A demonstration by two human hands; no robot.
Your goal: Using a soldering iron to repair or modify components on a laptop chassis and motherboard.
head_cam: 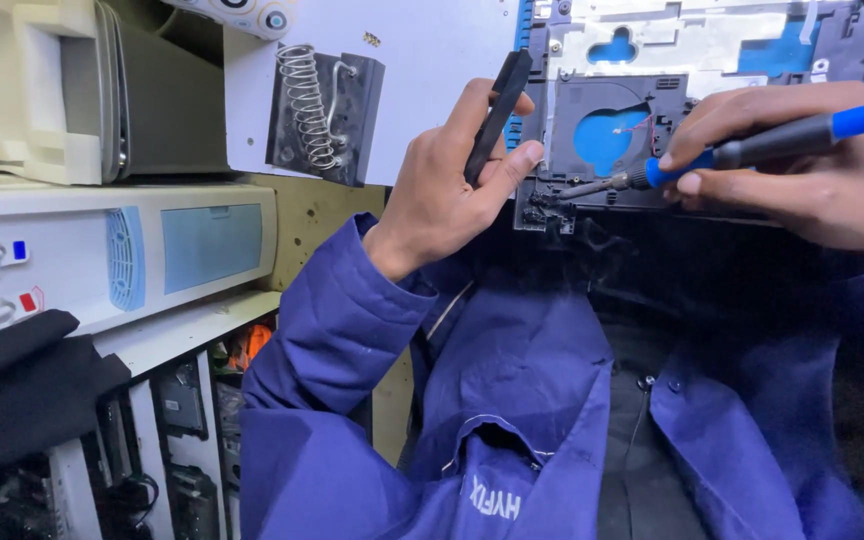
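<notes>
Head view: right hand [802,185] fingers grip soldering iron [742,150]; left hand [447,185] fingers pinch black tool [497,115]

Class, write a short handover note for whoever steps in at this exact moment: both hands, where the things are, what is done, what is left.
Left hand: grips a black tool, held upright beside the work.
Right hand: holds the blue-handled soldering iron, tip on the lower left corner of the black laptop chassis.
Coiled iron stand sits to the left.
Done: cannot tell.
Left: the joint under the tip looks in progress.
</notes>
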